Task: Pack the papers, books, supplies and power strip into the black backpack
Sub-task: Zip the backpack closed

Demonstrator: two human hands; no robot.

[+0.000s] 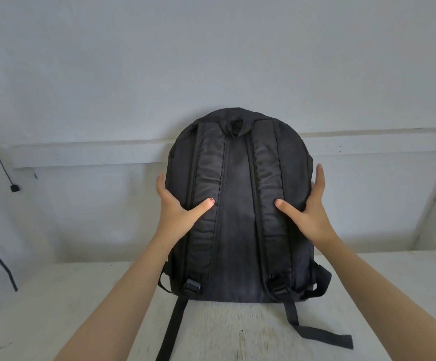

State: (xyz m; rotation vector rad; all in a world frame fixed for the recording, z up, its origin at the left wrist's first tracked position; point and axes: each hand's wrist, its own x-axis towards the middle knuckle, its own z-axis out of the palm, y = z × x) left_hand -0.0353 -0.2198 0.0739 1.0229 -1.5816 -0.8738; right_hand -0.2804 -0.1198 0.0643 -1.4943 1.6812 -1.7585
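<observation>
Left hand (171,214) and right hand (313,212) press upright black backpack (237,217), apparently on table (224,332)

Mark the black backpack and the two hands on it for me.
black backpack (237,230), head view, on the middle of its back panel.
left hand (175,210), head view, on the back of the hand.
right hand (312,210), head view, on the back of the hand.
</observation>
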